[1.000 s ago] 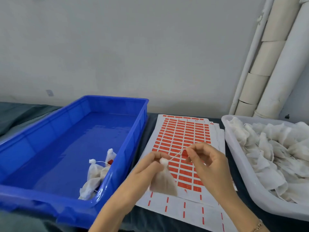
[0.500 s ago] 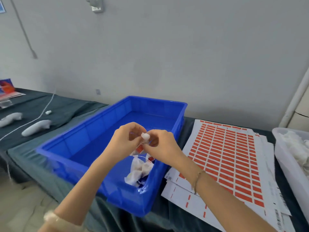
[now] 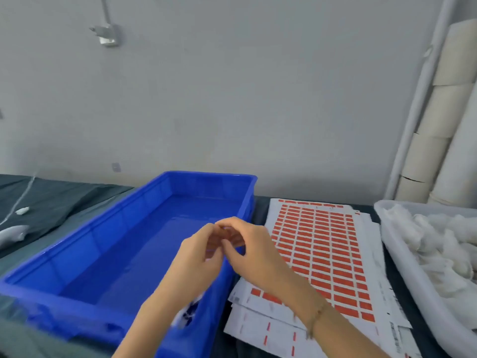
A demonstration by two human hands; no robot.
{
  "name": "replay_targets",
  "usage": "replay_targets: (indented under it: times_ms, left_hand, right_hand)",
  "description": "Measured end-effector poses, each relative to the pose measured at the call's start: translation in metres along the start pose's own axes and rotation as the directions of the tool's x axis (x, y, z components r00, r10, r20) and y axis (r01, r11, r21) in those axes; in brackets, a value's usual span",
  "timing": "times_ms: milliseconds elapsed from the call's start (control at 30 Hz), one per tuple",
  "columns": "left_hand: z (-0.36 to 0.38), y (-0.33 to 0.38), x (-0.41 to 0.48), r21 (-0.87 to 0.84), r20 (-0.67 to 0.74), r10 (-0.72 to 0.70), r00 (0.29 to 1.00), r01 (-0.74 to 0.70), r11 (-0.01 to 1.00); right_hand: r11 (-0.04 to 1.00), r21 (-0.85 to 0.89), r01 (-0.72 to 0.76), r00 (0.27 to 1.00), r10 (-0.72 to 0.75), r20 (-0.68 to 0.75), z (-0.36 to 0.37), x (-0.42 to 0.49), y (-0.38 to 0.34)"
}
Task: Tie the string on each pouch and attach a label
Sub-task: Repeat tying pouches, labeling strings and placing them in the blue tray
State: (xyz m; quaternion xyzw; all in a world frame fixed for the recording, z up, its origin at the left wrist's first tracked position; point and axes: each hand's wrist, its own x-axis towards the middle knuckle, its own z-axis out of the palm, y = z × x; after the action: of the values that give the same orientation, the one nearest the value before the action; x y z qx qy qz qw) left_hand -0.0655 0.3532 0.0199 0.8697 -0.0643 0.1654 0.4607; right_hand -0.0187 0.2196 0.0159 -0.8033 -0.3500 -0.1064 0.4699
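We see soft, even, fairly bright light, faint shadows, and a pale sheen inside the blue bin point(image 3: 124, 228). Motion blur smears the left hand point(image 3: 198, 257) and right hand point(image 3: 249, 245); the wide lens tilts the far-right pipe point(image 3: 423, 104).

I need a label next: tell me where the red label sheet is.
Head view: the label sheet lies flat right of centre, between the blue bin and the white tray of pouches; the right hand overlaps its left edge.
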Motion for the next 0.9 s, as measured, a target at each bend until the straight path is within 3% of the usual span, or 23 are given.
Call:
replay_targets:
  times_ms: [133,200,333,467,533,600,667,800,900]
  left_hand:
    - [0.064,0.054,-0.003,-0.169,-0.005,0.185,0.983,-0.183,0.968]
    - [0.1,0.076,0.002,-0.228,0.079,0.255,0.964,-0.232,0.946]
    - [0.172,0.114,0.015,-0.296,0.288,0.313,0.905,-0.226,0.928]
    - [0.24,0.125,0.02,-0.318,0.387,0.315,0.867,-0.195,0.928]
    - [0.268,0.125,0.023,-0.296,0.423,0.307,0.853,-0.191,0.936]
    - [0.291,0.125,0.026,-0.252,0.45,0.276,0.85,-0.176,0.952]
    - [0.307,0.127,0.03,-0.204,0.469,0.226,0.854,-0.144,0.968]
    - [0.319,0.129,0.033,-0.178,0.477,0.177,0.861,-0.103,0.979]
    - [0.314,0.127,0.027,-0.212,0.461,0.218,0.86,-0.132,0.968]
  right_hand:
    - [0.997,0.049,-0.055,0.965,0.066,-0.253,-0.064,-0.059,0.001]
    - [0.99,0.077,-0.121,0.927,0.14,-0.347,-0.097,-0.09,0.005]
    - [0.965,0.051,-0.258,0.838,0.25,-0.485,-0.168,-0.141,0.019]
    - [0.872,-0.123,-0.473,0.702,0.289,-0.651,-0.229,-0.171,0.049]
    - [0.765,-0.185,-0.616,0.665,0.38,-0.643,-0.254,-0.177,0.069]
    - [0.575,-0.301,-0.761,0.627,0.531,-0.57,-0.273,-0.179,0.092]
    - [0.434,-0.422,-0.796,0.603,0.634,-0.485,-0.281,-0.177,0.112]
    - [0.359,-0.519,-0.776,0.596,0.686,-0.417,-0.273,-0.166,0.141]
    - [0.335,-0.535,-0.775,0.608,0.626,-0.489,-0.264,-0.159,0.154]
